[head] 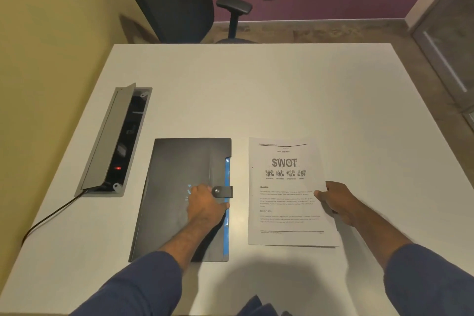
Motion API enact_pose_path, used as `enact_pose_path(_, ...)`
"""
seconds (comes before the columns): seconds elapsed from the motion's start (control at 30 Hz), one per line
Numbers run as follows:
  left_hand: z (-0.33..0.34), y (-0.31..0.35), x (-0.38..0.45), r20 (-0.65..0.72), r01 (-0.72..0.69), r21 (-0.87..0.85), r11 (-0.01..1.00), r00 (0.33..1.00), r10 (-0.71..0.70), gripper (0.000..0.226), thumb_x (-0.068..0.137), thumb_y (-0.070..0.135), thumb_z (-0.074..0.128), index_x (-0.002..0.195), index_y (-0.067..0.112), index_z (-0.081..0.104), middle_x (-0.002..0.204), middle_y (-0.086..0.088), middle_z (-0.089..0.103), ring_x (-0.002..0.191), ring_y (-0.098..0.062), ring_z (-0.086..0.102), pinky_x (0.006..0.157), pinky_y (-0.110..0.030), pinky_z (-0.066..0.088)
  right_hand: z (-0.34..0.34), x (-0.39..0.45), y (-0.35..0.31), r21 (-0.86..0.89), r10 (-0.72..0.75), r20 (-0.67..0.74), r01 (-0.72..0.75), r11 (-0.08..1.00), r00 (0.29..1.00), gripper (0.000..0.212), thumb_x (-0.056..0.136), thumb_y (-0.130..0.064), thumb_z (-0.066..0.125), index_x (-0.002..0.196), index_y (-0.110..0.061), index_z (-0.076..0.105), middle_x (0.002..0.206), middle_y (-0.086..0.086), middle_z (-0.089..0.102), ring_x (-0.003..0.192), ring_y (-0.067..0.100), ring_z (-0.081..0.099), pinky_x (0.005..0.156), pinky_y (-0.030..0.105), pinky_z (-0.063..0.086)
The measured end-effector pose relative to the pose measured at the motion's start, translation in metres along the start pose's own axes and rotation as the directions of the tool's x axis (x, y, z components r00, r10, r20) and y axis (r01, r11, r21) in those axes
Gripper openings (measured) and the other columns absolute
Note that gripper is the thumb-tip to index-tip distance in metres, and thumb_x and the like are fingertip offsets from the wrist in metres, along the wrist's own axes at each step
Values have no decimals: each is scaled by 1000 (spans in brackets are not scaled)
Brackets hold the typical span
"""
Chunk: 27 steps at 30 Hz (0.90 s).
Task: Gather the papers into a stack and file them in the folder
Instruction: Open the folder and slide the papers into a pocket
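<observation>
A black folder (179,167) with a blue inner edge lies closed on the white table (256,90), its snap strap (222,191) across the right edge. My left hand (205,206) rests on the folder's cover, fingers at the strap. To the right lies a neat stack of printed papers (284,192), the top sheet headed "SWOT". My right hand (338,202) grips the stack's right edge, thumb on top of the sheet.
An open grey cable box (112,141) is set into the table at the left, with a black cord (48,218) trailing toward the near left edge. A dark office chair (179,0) stands beyond the far edge. A yellow wall runs along the left.
</observation>
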<state>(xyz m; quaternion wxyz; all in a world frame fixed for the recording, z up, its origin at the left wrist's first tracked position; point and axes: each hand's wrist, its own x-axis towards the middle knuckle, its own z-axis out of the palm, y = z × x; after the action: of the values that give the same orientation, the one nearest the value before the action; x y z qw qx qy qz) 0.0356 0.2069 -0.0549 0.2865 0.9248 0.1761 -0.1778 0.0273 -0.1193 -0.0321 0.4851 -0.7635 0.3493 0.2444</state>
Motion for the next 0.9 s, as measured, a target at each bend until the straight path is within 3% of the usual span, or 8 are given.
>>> enact_pose_path(0.13, 5, 9, -9, -22, -63, 109, 992, 998, 66, 13, 87, 25, 69, 82, 20, 58, 100, -2, 63, 90, -20, 60, 83, -43, 52, 7, -4, -3, 28, -24, -7, 24, 999, 1000, 11, 94, -3, 57, 83, -5, 59, 81, 9, 58, 58, 15, 47, 51, 24, 34)
enact_pose_path(0.2, 11, 9, -15, -32, -118, 157, 980, 992, 125, 11, 90, 21, 65, 93, 23, 55, 106, 3, 55, 100, -18, 55, 84, -38, 42, 9, -7, -1, 37, -50, -7, 51, 998, 999, 8, 94, -3, 57, 98, -2, 63, 94, 9, 65, 72, 17, 58, 63, 26, 46)
enact_pose_path(0.27, 16, 6, -19, -33, -213, 236, 948, 973, 227, 33, 91, 20, 64, 122, 24, 54, 118, 4, 49, 108, -16, 50, 83, -37, 40, 10, -8, 3, 27, -75, -19, 76, 997, 997, 15, 93, -4, 57, 106, -4, 65, 103, 9, 67, 87, 23, 62, 80, 31, 48)
enact_pose_path(0.33, 16, 2, -20, -32, -293, 304, 906, 948, 317, 58, 91, 17, 62, 142, 32, 39, 125, 4, 44, 110, -15, 48, 81, -36, 42, 11, -10, 8, 34, -99, -28, 100, 994, 995, 14, 93, -6, 57, 103, -11, 67, 104, 7, 69, 88, 21, 64, 80, 31, 48)
enact_pose_path(0.47, 16, 4, -14, 67, -423, 439, 793, 895, 440, 64, 93, 12, 55, 146, 38, 30, 132, 6, 44, 115, -17, 44, 94, -36, 38, 10, -13, 15, 99, -123, -40, 127, 987, 992, 22, 93, -7, 57, 113, -9, 68, 112, 9, 71, 101, 28, 67, 96, 44, 51)
enact_pose_path(0.7, 14, 6, 2, 89, -441, 367, 819, 893, 440, 32, 101, 39, 44, 129, 38, 59, 118, 8, 56, 112, -15, 44, 96, -37, 34, -2, -18, 10, 361, -81, 13, 71, 930, 997, 26, 96, -6, 55, 120, -6, 64, 115, 13, 71, 106, 33, 67, 98, 51, 50)
enact_pose_path(0.8, 14, 14, 3, 35, -373, 264, 890, 925, 378, 28, 97, 43, 52, 118, 37, 69, 104, 9, 59, 102, -12, 44, 90, -35, 35, 2, -21, 1, 459, -80, 40, 52, 887, 996, 25, 97, -5, 53, 120, -4, 63, 116, 15, 71, 108, 36, 66, 98, 53, 49)
enact_pose_path(0.9, 14, 23, 3, -64, -246, 257, 934, 960, 271, 28, 89, 33, 66, 115, 28, 68, 110, 4, 59, 101, -15, 48, 88, -33, 40, 12, -22, -10, 462, -103, 22, 81, 883, 994, 25, 96, -4, 55, 119, -4, 64, 114, 15, 71, 106, 36, 67, 96, 52, 51)
